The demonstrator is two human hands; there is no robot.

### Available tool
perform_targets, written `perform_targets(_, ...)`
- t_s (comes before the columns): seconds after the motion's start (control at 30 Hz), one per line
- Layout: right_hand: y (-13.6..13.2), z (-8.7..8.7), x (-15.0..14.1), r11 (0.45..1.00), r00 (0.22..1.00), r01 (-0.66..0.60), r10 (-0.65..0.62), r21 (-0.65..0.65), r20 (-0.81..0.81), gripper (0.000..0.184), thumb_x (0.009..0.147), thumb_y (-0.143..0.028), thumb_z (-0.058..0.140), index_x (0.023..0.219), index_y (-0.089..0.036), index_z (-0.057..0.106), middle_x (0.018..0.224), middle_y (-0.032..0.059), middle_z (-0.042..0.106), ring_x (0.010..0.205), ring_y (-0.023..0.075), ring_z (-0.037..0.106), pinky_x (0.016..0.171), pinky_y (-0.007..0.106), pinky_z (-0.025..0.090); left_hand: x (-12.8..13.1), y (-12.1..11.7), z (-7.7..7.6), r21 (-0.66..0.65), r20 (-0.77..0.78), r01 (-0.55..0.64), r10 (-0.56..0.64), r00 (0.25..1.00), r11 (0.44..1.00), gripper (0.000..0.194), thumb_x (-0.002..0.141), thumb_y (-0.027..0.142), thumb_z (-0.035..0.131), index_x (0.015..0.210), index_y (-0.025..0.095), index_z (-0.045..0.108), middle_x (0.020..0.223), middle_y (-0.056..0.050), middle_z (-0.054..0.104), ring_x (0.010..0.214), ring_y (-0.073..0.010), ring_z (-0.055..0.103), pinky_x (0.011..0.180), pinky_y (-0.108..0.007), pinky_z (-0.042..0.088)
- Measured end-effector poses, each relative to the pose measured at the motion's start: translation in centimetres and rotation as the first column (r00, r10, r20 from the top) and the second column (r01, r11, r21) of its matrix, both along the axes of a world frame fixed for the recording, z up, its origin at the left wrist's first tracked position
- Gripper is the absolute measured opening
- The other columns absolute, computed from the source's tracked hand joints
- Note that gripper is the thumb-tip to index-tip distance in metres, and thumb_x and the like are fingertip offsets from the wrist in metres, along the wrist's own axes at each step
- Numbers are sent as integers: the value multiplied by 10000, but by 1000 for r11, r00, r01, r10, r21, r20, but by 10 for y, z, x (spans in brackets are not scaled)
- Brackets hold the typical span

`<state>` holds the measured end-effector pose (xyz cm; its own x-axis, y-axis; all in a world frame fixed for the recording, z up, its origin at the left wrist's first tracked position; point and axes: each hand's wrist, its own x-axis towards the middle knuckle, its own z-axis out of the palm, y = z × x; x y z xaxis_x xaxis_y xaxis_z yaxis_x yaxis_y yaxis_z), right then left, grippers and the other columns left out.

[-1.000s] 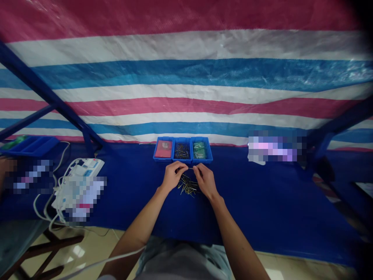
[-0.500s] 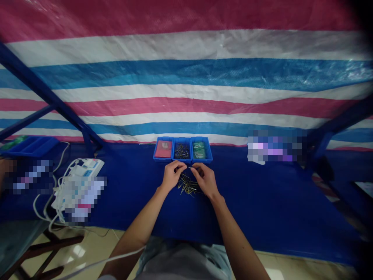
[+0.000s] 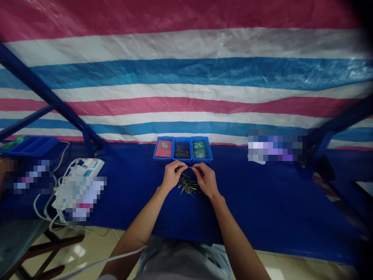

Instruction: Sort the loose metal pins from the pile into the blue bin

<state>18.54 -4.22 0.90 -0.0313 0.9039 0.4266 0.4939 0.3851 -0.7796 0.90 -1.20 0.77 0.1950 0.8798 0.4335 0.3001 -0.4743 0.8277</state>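
My left hand (image 3: 172, 175) and my right hand (image 3: 205, 179) meet above the blue table, their thumbs and fingertips pinched on opposite ends of one thin metal rod (image 3: 189, 167). The rod lies roughly level; its ends are hidden in my fingers, and whether it is a screw or a pin is too small to tell. Just below and between my hands is a loose pile of thin, brassy metal rods (image 3: 189, 186). Right beyond my fingertips stands a blue bin (image 3: 182, 157) with dark thin metal pieces inside.
Two more blue bins flank it: the left one (image 3: 162, 159) holds something red, the right one (image 3: 202, 160) green and clear pieces. A power strip with white cables (image 3: 92, 163) lies at left. Behind the table (image 3: 253, 206) hangs a striped sheet (image 3: 186, 74). Another person's hand shows at far left.
My right hand has shifted very slightly at the rod's end. My left hand, the pile and the bins look the same.
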Motion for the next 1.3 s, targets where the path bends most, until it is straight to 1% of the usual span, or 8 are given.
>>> perform_targets(0.17,-1,2,1,1000,1000,3,-3,-9,18,259,1002,-380,479,922,-212,661,824,44,649,697,179,585,653,286,448,0,0,0,4,0,0,0,1000,1000,180,923,305,636,838,173,726,823,-43,704,731,-156,627,658,-255,470)
perform_targets(0.37,-1,2,1,1000,1000,11,-11,-17,25,280,1006,-378,477,871,-205,650,765,26,617,648,164,557,623,273,411,1,0,-1,13,-2,-4,4,1000,1000,166,918,286,645,829,171,725,817,-38,704,727,-151,626,662,-253,466)
perform_targets(0.5,0,0,2,999,1000,10,-9,-35,25,311,1013,-393,466,839,-201,638,748,22,618,650,160,555,607,265,395,1,0,-1,22,-8,11,-10,1000,1000,166,922,278,639,827,171,723,811,-35,699,712,-145,613,660,-250,459)
perform_targets(0.73,1,-2,3,998,999,25,-22,-60,48,413,1022,-438,428,713,-203,567,654,4,571,591,146,509,576,257,377,1,0,-1,29,-26,20,-19,999,999,169,924,283,637,832,171,724,809,-36,694,702,-144,606,658,-254,461)
perform_targets(0.93,1,-3,3,997,997,33,-29,-73,66,475,1019,-455,422,625,-204,507,564,-18,500,527,126,445,544,256,349,1,0,-1,32,-36,25,-24,999,999,197,933,319,623,840,177,724,809,-42,694,705,-151,610,660,-260,468)
perform_targets(1.0,1,-1,3,997,998,34,-30,-67,62,478,1016,-462,425,627,-203,526,571,-11,523,529,129,458,545,260,355,1,0,-1,32,-38,26,-25,999,999,204,935,327,619,844,178,725,813,-45,695,708,-153,612,663,-262,469)
perform_targets(1.13,0,2,4,998,1000,23,-23,-51,12,415,1006,-450,456,710,-201,606,674,17,626,597,152,547,589,271,399,1,-1,0,33,-36,27,-26,999,999,186,930,306,628,836,177,723,803,-38,692,701,-147,607,659,-254,464)
perform_targets(1.3,0,4,5,999,999,21,-21,-30,-24,314,979,-412,520,785,-205,656,732,29,659,624,170,565,616,290,424,1,0,-1,25,-37,20,-19,999,1000,181,927,300,631,830,176,721,799,-34,691,694,-144,604,649,-253,457)
